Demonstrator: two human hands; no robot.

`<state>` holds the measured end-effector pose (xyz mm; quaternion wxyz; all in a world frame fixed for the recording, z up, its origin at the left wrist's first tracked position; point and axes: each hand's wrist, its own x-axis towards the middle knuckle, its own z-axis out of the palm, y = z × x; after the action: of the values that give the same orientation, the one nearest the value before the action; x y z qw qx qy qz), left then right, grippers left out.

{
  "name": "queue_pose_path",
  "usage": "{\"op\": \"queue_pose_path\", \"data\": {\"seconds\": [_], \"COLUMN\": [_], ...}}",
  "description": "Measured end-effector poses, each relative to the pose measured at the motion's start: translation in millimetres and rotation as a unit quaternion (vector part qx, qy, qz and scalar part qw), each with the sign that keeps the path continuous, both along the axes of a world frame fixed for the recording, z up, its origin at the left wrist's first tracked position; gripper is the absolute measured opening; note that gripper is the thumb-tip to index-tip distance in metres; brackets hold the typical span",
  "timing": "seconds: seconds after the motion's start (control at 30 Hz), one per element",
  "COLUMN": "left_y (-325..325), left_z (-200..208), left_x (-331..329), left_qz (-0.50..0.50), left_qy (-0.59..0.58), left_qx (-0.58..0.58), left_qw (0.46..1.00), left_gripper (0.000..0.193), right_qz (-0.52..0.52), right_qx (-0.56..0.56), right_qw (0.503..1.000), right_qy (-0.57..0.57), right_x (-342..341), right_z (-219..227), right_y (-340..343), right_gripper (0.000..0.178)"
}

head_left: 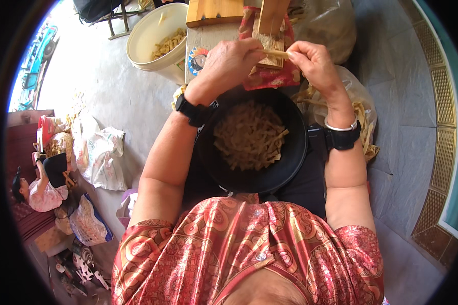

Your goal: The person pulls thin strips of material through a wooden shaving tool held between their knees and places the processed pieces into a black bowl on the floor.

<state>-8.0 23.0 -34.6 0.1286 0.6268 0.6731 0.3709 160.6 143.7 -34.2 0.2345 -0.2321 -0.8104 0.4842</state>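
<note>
Pale strip [276, 53] held nearly level over a wooden block [271, 63]

With the clock face centred on the black bowl [297, 157] in the person's lap, both arms reach up past its sides and draw inward at the top. The left forearm [165, 147] runs from about 8 o'clock to between 11 and 12, where the left hand [228, 63] turns its back to the camera, fingers curled and pointing toward 1 o'clock. Its fingertips close on one end of the strip, though the exact grip is partly hidden. The right forearm [345, 162] climbs from 4 o'clock toward 1, wrist bent inward; there the right hand [314, 61] pinches the other end between thumb and index finger, the other fingers folded. The strip itself lies just past 12, beyond the bowl's rim.

Beneath it, the block sits on a red cloth [254, 83], beside an upright wooden board [274, 15]. Many short, pale cut pieces [249, 134] fill the middle of the bowl. More lie in a white bucket [137, 48] toward half past 10, and long strips [361, 113] spill from a clear bag [347, 81] at about half past 2. Near half past 8, well apart, sits another person [46, 195].
</note>
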Motion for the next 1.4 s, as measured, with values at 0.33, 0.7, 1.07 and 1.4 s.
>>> {"op": "queue_pose_path", "data": {"seconds": [0.33, 0.7, 1.07, 1.4], "left_y": [23, -9, -10, -19], "left_z": [-16, -4, 15, 0], "left_x": [-1, 49, 20, 49], "left_qz": [0.091, 0.025, 0.124, 0.056], "left_qy": [0.067, -0.518, -0.2, -0.214], "left_qx": [-0.008, 0.029, 0.44, 0.17], "left_qw": [0.993, 0.855, 0.866, 0.96], "left_gripper": [0.024, 0.039, 0.03, 0.027], "right_qz": [-0.165, 0.093, 0.163, -0.073], "right_qx": [0.26, -0.52, -0.464, 0.048], "right_qw": [0.944, 0.838, 0.855, 0.979], "right_qy": [-0.115, 0.137, 0.168, 0.185], "right_x": [-29, -20, -19, -26], "right_z": [-23, -8, 10, 3], "right_y": [15, -49, -70, -80], "right_gripper": [0.018, 0.023, 0.015, 0.012]}}
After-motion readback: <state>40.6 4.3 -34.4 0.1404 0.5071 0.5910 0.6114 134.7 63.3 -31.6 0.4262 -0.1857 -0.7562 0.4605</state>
